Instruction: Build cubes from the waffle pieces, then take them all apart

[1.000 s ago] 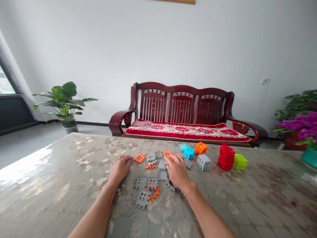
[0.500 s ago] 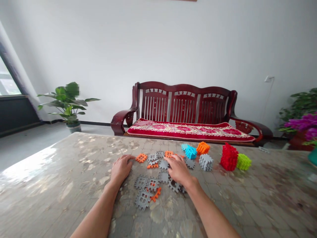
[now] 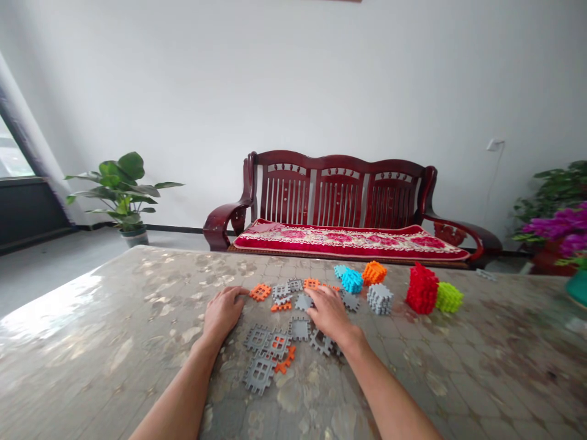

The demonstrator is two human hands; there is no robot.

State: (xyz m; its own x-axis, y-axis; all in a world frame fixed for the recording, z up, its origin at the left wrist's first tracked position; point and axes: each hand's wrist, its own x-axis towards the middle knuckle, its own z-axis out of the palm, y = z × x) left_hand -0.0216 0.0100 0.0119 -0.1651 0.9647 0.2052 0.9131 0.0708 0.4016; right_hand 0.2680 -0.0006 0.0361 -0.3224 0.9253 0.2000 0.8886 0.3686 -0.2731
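Gray tiles (image 3: 259,373) nearer, right fingers (image 3: 320,297) half-spread over others (image 3: 302,302)

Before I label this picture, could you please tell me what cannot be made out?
In the head view:
Shape of one gray piece: partly hidden by the right hand.
Red stack: layers too small to count.
Teal flowerpot: cut off by the right edge.
Brown strip on the wall: cut off by the top edge.
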